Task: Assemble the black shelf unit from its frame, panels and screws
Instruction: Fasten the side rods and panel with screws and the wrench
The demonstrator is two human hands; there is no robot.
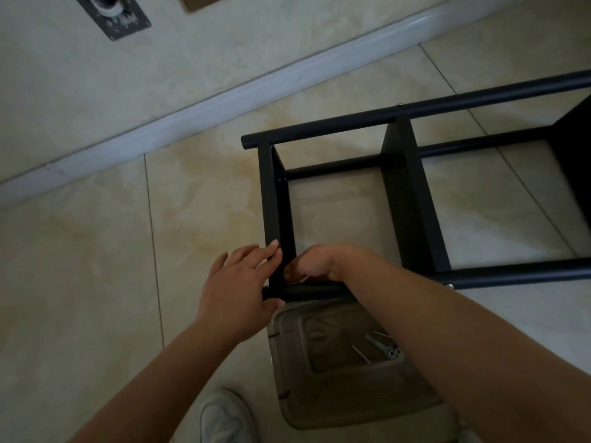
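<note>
Head view: black shelf unit point(415, 187) lies on its side on the tiled floor point(96, 282), near the skirting, so the end joint faces the person. Left hand point(236, 282) rests with straight fingers against the end panel point(276, 212), probably steadying it. Right hand point(311, 263) curls inside the same corner; what it grips cannot be told. Count: three panels visible, four tubes. Plastic tray point(319, 410) below holds several screws point(361, 354); exact number unclear.

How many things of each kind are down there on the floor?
Black metal shelf frame: 1
Black shelf panels fitted in it: 3
Translucent plastic tray: 1
Small silver wrench in the tray: 1
White shoe: 1
Total: 7
</note>
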